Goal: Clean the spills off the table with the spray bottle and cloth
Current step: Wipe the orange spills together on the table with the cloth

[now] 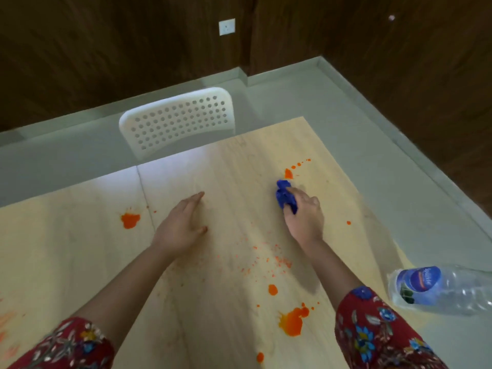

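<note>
My right hand [303, 214] grips a crumpled blue cloth [284, 194] and holds it against the light wooden table [226, 302], just below an orange spill [288, 173] with a trail of small drops. My left hand [181, 225] rests flat on the table with its fingers straight. More orange spills lie at the left [130, 220], near the front [292, 322] and as a small blot [273, 289]; fine orange specks [266, 259] are scattered between my arms. A clear plastic bottle [439, 288] with a blue label lies on its side at the table's right edge.
A white perforated chair [178, 121] stands at the table's far edge. Grey floor surrounds the table, with dark wood walls behind. A seam [145, 198] runs down the tabletop at the left. Faint orange smears mark the table's left front corner [8, 331].
</note>
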